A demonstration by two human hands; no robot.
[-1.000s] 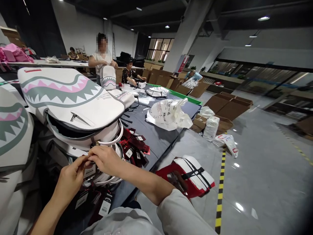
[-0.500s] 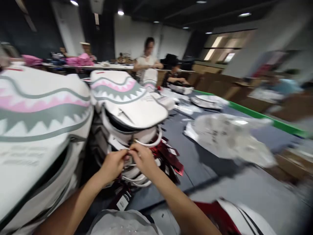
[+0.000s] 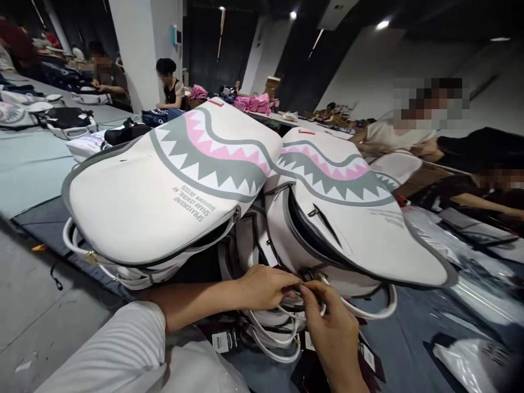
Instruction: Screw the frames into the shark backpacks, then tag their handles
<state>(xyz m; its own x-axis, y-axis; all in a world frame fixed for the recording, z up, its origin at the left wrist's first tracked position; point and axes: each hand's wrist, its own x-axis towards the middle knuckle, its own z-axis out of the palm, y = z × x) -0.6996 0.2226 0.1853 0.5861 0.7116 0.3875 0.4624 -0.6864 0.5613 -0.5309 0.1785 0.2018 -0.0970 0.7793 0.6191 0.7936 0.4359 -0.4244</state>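
Note:
My left hand (image 3: 264,286) reaches across from the left with thumb and fingertips pinched together. Its tips meet those of my right hand (image 3: 332,322), also closed in a pinch. Whatever small thing lies between the fingers is hidden. Both hands are at the front of a stack of bags, just below a white backpack (image 3: 347,232) with a grey and pink shark-teeth print and a partly unzipped side. Below the fingers, white carry handles (image 3: 278,357) loop out of the stack. Dark red hang tags with white labels (image 3: 221,342) dangle around them.
Left of the stack lies another shark-print backpack (image 3: 123,202). Clear plastic bags (image 3: 475,355) are on the dark table covering at right. Several people work at tables behind, one in a light top (image 3: 401,136). More bags (image 3: 69,121) lie on the far left table.
The view has swung left, so the backpacks appear further right and the far left tables show. My hands remain pinched together at the front of the stack.

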